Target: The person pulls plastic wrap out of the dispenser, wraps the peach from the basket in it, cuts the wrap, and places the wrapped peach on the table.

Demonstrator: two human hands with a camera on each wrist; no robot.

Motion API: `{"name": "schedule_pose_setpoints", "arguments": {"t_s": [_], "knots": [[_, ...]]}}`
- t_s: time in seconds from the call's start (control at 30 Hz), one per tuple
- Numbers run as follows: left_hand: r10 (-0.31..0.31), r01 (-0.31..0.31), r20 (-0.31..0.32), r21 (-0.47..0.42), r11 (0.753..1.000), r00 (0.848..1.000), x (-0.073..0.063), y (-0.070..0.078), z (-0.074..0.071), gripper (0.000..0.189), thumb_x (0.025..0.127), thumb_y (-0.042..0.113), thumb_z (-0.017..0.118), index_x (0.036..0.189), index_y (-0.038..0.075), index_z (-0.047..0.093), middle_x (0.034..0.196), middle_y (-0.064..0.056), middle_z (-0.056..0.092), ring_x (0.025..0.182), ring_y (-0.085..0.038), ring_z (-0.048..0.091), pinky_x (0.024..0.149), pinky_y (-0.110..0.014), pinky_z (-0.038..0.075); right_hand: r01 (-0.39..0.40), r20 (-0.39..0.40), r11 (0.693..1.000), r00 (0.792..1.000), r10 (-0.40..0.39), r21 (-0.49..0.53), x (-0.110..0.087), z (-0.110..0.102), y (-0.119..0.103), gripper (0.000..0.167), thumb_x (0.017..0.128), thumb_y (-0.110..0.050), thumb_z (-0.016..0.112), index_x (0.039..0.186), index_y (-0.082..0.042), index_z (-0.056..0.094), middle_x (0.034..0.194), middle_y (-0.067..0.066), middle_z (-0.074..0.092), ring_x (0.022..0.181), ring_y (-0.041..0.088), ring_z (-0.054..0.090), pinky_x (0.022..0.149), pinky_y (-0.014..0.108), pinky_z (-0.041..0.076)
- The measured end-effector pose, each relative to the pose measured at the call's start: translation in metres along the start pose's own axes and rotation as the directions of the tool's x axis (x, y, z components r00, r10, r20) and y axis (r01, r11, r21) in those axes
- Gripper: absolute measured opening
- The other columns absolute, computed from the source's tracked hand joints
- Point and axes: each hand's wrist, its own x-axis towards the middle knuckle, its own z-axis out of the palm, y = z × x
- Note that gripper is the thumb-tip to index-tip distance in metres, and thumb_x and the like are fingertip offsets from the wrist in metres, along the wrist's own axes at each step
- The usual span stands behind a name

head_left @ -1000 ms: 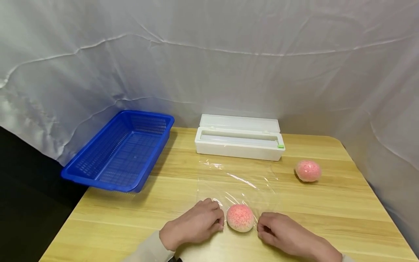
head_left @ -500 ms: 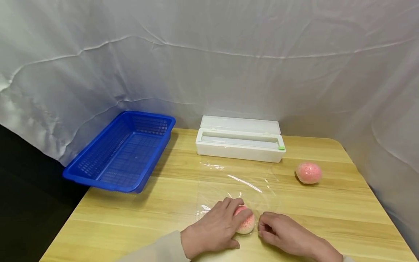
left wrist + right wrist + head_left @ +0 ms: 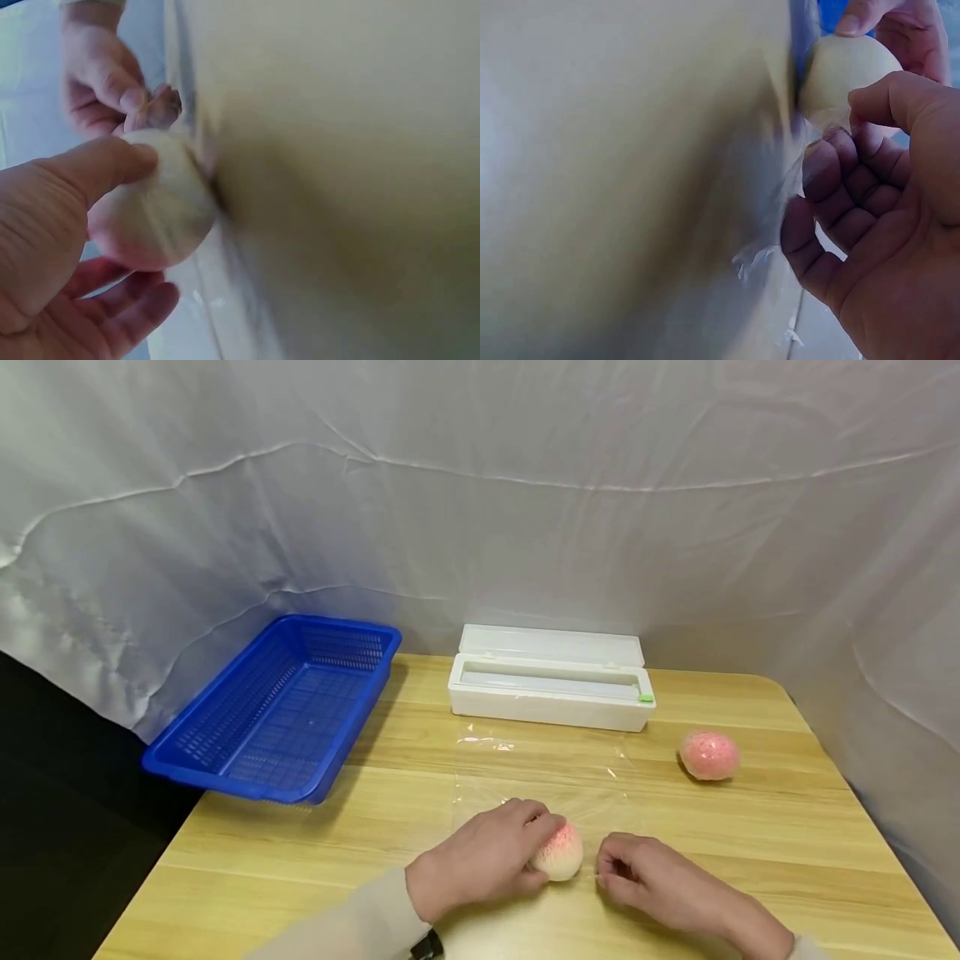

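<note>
A pink-and-cream peach (image 3: 561, 852) sits near the front of the table on a sheet of clear cling film (image 3: 540, 777). My left hand (image 3: 487, 860) grips it from the left, thumb on the near side and fingers over the top. In the left wrist view, the thumb presses the pale side of the peach (image 3: 161, 214). Just right of the fruit, my right hand (image 3: 652, 877) has its fingers curled. The right wrist view shows its thumb and fingers (image 3: 832, 165) pinching the edge of the film (image 3: 761, 251) close beside the peach.
Behind the film stands a white cling film box (image 3: 551, 703), its lid raised. A second, shiny peach (image 3: 709, 755) lies at the right. At the left, a blue basket (image 3: 337, 760) reaches past the table's edge. Grey cloth (image 3: 525, 527) hangs behind.
My left hand has left the film beside the peach, moved right onto the fruit and taken hold of it. The peach has tipped slightly. My right hand stays nearly in place.
</note>
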Motion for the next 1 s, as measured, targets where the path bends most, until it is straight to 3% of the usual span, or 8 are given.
{"name": "schedule_pose_setpoints", "arguments": {"t_s": [0.2,0.53,0.63,0.73,0.8,0.87,0.93,1.0], "knots": [[-0.054,0.1,0.206,-0.224,0.969,0.977,0.019,-0.021,-0.017,0.063,0.095,0.037,0.079,0.15,0.015,0.057,0.139,0.002,0.067,0.123,-0.01,0.064,0.106,-0.026,0.052,0.004,-0.022,1.0,1.0,-0.004,0.022,0.008,-0.014,0.003,0.014,0.106,-0.027,0.066,0.093,-0.029,0.062,0.081,-0.016,0.057,0.072,-0.002,0.052,0.06,0.021,0.047],[0.007,0.212,0.46,-0.424,0.881,0.888,0.059,-0.061,-0.029,0.054,0.1,0.035,0.074,0.148,0.015,0.062,0.13,0.003,0.069,0.111,-0.003,0.062,0.1,-0.022,0.05,-0.051,-0.136,0.989,0.988,0.071,0.142,0.01,-0.025,0.026,0.009,0.105,-0.027,0.066,0.101,-0.019,0.066,0.078,-0.009,0.057,0.069,0.001,0.05,0.058,0.023,0.045],[0.027,0.235,0.5,-0.453,0.86,0.866,0.066,-0.068,-0.029,0.047,0.101,0.032,0.072,0.145,0.016,0.064,0.127,0.003,0.069,0.111,-0.005,0.063,0.101,-0.024,0.05,-0.144,-0.233,0.988,0.96,0.152,0.05,0.01,-0.03,0.036,0.007,0.104,-0.024,0.068,0.101,-0.017,0.068,0.079,-0.007,0.06,0.07,0.004,0.052,0.06,0.025,0.045],[0.025,0.283,0.539,-0.482,0.829,0.842,0.071,-0.075,-0.028,0.045,0.101,0.032,0.071,0.144,0.019,0.066,0.128,0.006,0.071,0.113,-0.005,0.063,0.104,-0.027,0.049,-0.253,-0.411,0.957,0.894,0.177,-0.139,0.011,-0.035,0.042,0.006,0.103,-0.019,0.07,0.098,-0.015,0.07,0.082,-0.004,0.065,0.072,0.01,0.056,0.062,0.031,0.048],[0.013,0.317,0.559,-0.49,0.812,0.829,0.073,-0.08,-0.027,0.047,0.101,0.035,0.071,0.145,0.02,0.065,0.132,0.007,0.07,0.118,-0.006,0.062,0.107,-0.028,0.047,-0.282,-0.55,0.923,0.83,0.097,-0.263,0.012,-0.035,0.037,0.005,0.1,-0.014,0.072,0.096,-0.011,0.071,0.085,0.0,0.069,0.073,0.017,0.061,0.063,0.039,0.052],[-0.011,0.361,0.574,-0.499,0.788,0.819,0.075,-0.084,-0.026,0.046,0.1,0.038,0.072,0.142,0.021,0.066,0.133,0.007,0.069,0.122,-0.008,0.061,0.11,-0.031,0.046,-0.211,-0.624,0.896,0.777,-0.089,-0.39,0.015,-0.031,0.025,0.004,0.098,-0.01,0.07,0.098,-0.007,0.073,0.09,0.005,0.072,0.079,0.024,0.066,0.067,0.047,0.056],[-0.039,0.399,0.584,-0.502,0.768,0.811,0.076,-0.088,-0.026,0.044,0.098,0.04,0.074,0.137,0.021,0.068,0.132,0.006,0.069,0.122,-0.009,0.061,0.11,-0.033,0.046,-0.072,-0.592,0.853,0.75,-0.295,-0.517,0.02,-0.02,0.007,0.017,0.102,-0.016,0.065,0.105,-0.003,0.075,0.099,0.01,0.074,0.089,0.029,0.069,0.075,0.05,0.058],[-0.061,0.429,0.591,-0.506,0.748,0.804,0.077,-0.091,-0.026,0.04,0.097,0.041,0.075,0.132,0.021,0.068,0.126,0.006,0.069,0.117,-0.01,0.062,0.106,-0.033,0.049,0.071,-0.48,0.77,0.745,-0.464,-0.634,0.028,-0.007,-0.01,0.031,0.109,-0.023,0.054,0.115,-0.001,0.075,0.11,0.011,0.075,0.1,0.029,0.07,0.086,0.047,0.059]]}}
